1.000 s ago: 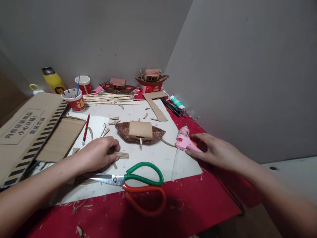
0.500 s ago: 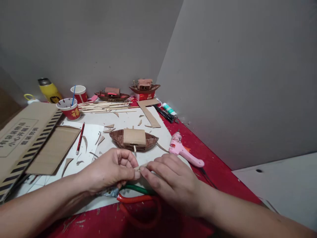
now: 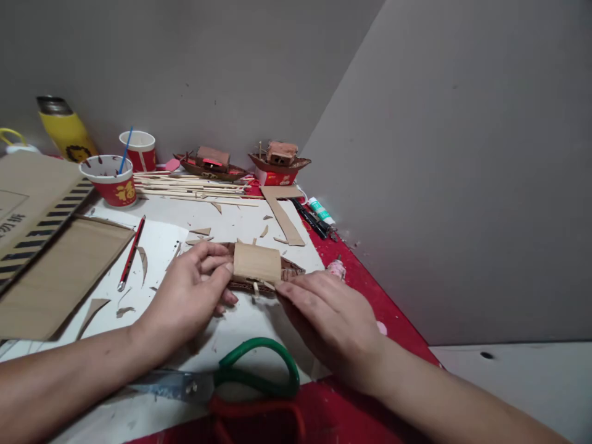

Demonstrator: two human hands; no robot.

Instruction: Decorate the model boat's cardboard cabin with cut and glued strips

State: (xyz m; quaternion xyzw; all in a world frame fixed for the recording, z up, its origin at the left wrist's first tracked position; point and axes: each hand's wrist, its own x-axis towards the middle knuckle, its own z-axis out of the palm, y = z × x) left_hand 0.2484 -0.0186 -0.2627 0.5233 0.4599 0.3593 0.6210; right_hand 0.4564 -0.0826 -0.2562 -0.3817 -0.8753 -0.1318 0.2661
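A small brown cardboard model boat [image 3: 292,269] with a tan curved roof [image 3: 257,262] rests on the white board. My left hand [image 3: 192,287] is closed on the boat's left end, thumb against the roof's edge. With its fingertips together, my right hand [image 3: 333,320] holds a short pale wooden stick [image 3: 267,285] at the boat's near side, by the roof's lower right corner. Another stick stub [image 3: 256,288] juts from that side toward me. Scissors [image 3: 259,370] with one green and one red handle lie in front of the boat, partly under my left forearm.
Pink glue gun [image 3: 337,267], mostly behind my right hand. Cardboard sheets [image 3: 69,277] and a red pencil [image 3: 132,253] are at left. Paper cups [image 3: 111,185], wooden sticks [image 3: 194,185] and two finished boats [image 3: 280,161] stand at the back. Cardboard scraps [image 3: 92,314] litter the white board [image 3: 240,216].
Both hands have moved forward from above the scissors to the boat. My left hand has let go of the stick and taken the boat's left end; my right brings the stick against its side.
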